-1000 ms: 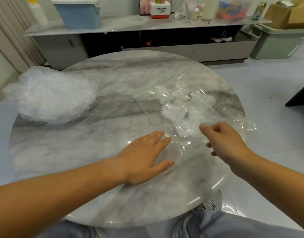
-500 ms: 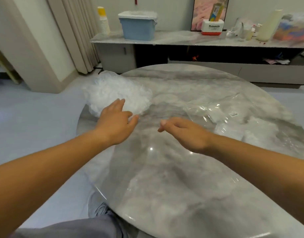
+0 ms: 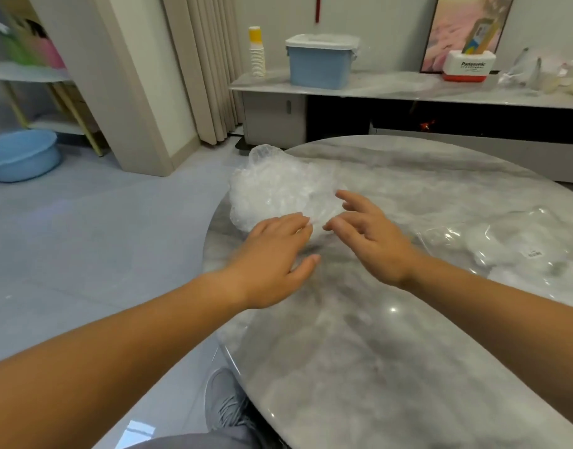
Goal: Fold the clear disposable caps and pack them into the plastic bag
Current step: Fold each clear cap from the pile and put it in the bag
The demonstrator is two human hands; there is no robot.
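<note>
A crumpled heap of clear disposable caps [image 3: 272, 189] lies at the left edge of the round marble table [image 3: 392, 367]. My left hand [image 3: 275, 254] is at the heap's near edge, fingers straight, fingertips touching the plastic. My right hand [image 3: 366, 234] hovers just right of it with fingers spread, reaching over the heap's right side and holding nothing. The clear plastic bag [image 3: 511, 251], with folded caps inside and a small white label, lies flat on the table at the right.
A low cabinet [image 3: 408, 105] behind the table carries a blue lidded box [image 3: 320, 61], stacked paper cups and a Panasonic box. A blue basin [image 3: 19, 155] sits on the floor at the left. My grey shoe [image 3: 226, 406] shows below the table edge.
My view has swung left from the bag to the heap of caps. Both hands left the bag and moved to the heap, where the left now touches it.
</note>
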